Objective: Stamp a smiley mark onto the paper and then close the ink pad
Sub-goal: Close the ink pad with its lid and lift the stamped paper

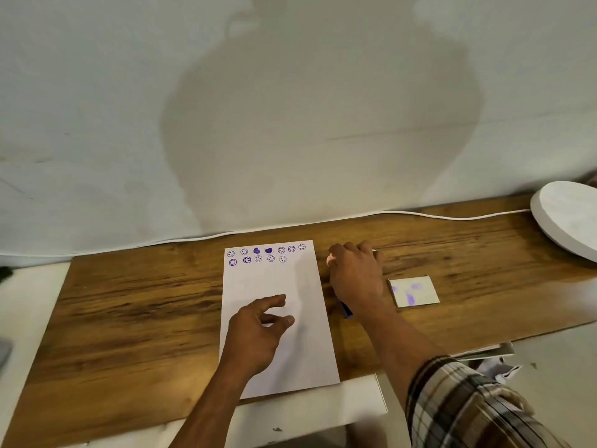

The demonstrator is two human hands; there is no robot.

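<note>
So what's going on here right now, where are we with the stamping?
A person is working at a wooden board. The left hand hovers over or rests on the sheet of paper, fingers loosely open. The sheet already has two rows of purple smiley stamps along its top edge. The right hand is on the board just right of the sheet, covering whatever it holds; a dark blue object peeks out under the wrist. A small ink-smudged card lies further right.

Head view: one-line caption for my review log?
Left hand hovers over smiley-stamped paper; right hand reaches down beside it on the wooden board.
</note>
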